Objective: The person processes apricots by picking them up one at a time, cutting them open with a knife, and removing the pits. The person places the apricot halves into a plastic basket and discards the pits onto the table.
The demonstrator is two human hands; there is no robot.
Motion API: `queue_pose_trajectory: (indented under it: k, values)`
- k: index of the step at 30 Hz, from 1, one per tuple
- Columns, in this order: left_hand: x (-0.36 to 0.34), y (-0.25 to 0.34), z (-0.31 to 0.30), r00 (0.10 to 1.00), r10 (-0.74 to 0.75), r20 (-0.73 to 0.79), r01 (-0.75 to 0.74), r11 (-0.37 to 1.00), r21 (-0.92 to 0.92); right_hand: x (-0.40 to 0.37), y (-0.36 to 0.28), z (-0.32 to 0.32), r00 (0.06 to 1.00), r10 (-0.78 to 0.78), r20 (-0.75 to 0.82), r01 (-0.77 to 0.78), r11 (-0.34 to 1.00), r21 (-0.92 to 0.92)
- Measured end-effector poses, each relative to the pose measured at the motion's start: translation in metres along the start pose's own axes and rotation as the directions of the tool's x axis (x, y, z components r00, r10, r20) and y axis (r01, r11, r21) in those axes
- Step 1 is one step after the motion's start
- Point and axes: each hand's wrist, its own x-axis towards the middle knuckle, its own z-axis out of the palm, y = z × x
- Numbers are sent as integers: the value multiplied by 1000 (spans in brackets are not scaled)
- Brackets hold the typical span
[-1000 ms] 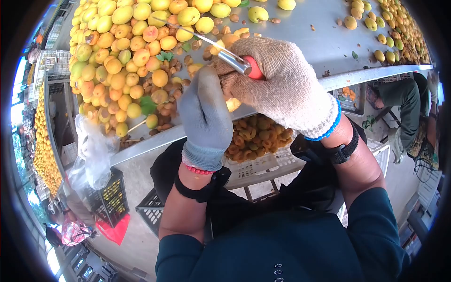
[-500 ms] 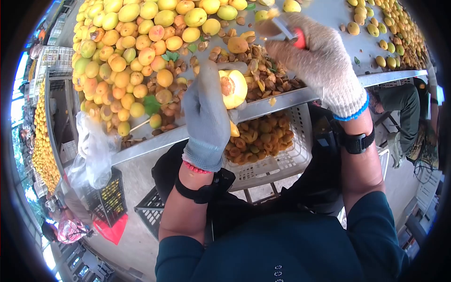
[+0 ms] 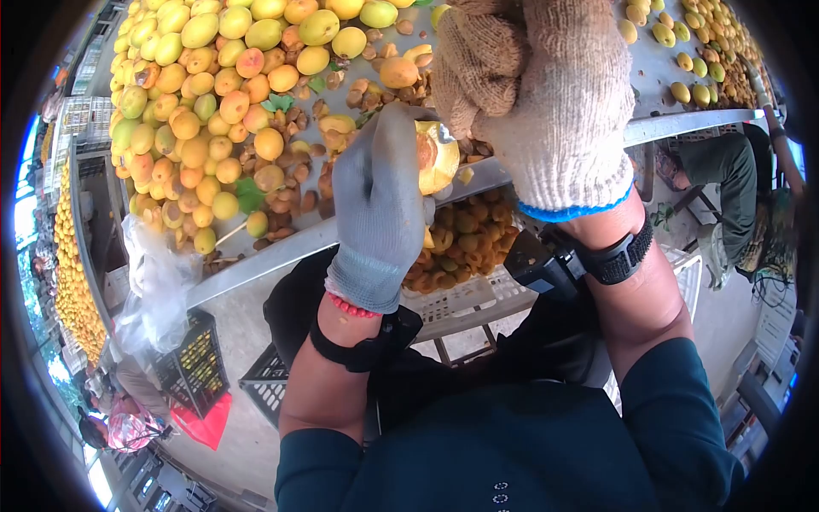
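My left hand [image 3: 375, 196], in a grey glove, is closed around a cut apricot [image 3: 442, 164] with its yellow flesh and brown middle facing right. Just right of it and above, my right hand [image 3: 554, 102] wears a whitish knit glove with a blue cuff edge. Its fingers are curled tight around a knife whose red handle is now hidden; a sliver of blade [image 3: 444, 134] seems to show at the fruit's upper edge. Beneath the hands, apricot halves [image 3: 469, 243] fill a white crate [image 3: 444, 317]. Brown pits [image 3: 303, 166] lie scattered behind my left hand.
Whole apricots [image 3: 205, 111] are heaped on the metal table [image 3: 286, 256], left of my hands. A clear plastic bag [image 3: 158, 277] hangs at its edge above a dark crate [image 3: 192, 363]. Another person's leg [image 3: 725, 179] is at the right.
My right hand has come left and turned, bringing the knife from above the table to the apricot. The left hand stays around the fruit. The view has shifted slightly.
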Motion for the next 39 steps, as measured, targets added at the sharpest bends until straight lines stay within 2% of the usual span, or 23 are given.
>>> queue_pose_trajectory:
  k: [1,2,4,5,7,8,10,12,13,15,17,19,20,21,23,24,27,31,33,34,36,37,39]
  values:
    - [1,5,0,998,-59,7,59,998,-28,-1,5,-1,999,-48,21,49,997,-52]
    - [1,9,0,993,-118,15,119,991,-56,0,8,2,999,-38,-11,38,998,40]
    - [0,1,0,996,89,11,-90,975,202,4,23,-5,999,-48,-1,47,963,267]
    - [-2,-6,-1,981,190,29,-189,926,327,12,38,-17,996,-76,36,56,916,398]
    - [-3,-17,-3,922,373,102,-365,750,551,16,40,-14,996,-92,16,67,822,566]
    - [-4,-19,-5,890,435,139,-425,677,601,15,37,-11,997,-71,-37,79,791,607]
    - [-1,-14,-6,820,538,194,-519,559,647,17,42,-7,991,-122,-59,132,767,628]
    - [0,-11,-7,833,518,194,-512,590,624,19,56,-13,976,-218,-4,176,775,607]
    - [-2,-11,-7,874,453,178,-461,654,600,19,58,-13,971,-238,18,179,778,602]
    - [-5,-9,-6,913,376,159,-392,699,598,16,53,-15,986,-162,31,112,797,594]
    - [-4,-6,-4,901,405,154,-402,651,644,19,56,-18,997,-68,23,45,833,551]
    - [-1,-11,-3,845,510,160,-465,554,691,22,52,-13,996,-49,-70,68,950,303]
    - [-1,-14,-3,843,512,163,-460,531,712,22,46,-9,985,-98,-140,108,992,66]
    - [-1,-16,-3,841,515,166,-455,507,732,20,35,-6,995,-41,-93,59,980,191]
    - [-4,-18,-2,904,401,148,-369,557,744,15,12,2,997,74,1,-68,905,419]
    - [-5,-18,-2,927,351,136,-331,589,737,20,22,1,996,80,-39,-54,892,450]
    - [-8,-12,0,964,248,96,-252,736,628,23,27,-2,990,111,-82,-61,884,464]
    - [-8,0,4,998,66,2,-61,918,392,21,24,5,998,-34,-54,45,977,209]
    - [-4,9,7,997,-48,-54,58,974,220,21,25,3,999,-40,-9,41,970,238]
    - [-3,12,9,992,-108,-72,116,985,128,20,24,1,1000,10,19,-16,939,342]
    - [1,8,10,980,179,-89,-144,941,305,19,23,-5,994,79,73,-105,860,500]
    - [6,-5,6,867,499,1,-420,728,542,19,24,-8,990,101,94,-136,819,557]
    - [9,-9,5,763,639,96,-553,570,607,25,41,-20,989,104,101,-144,779,610]
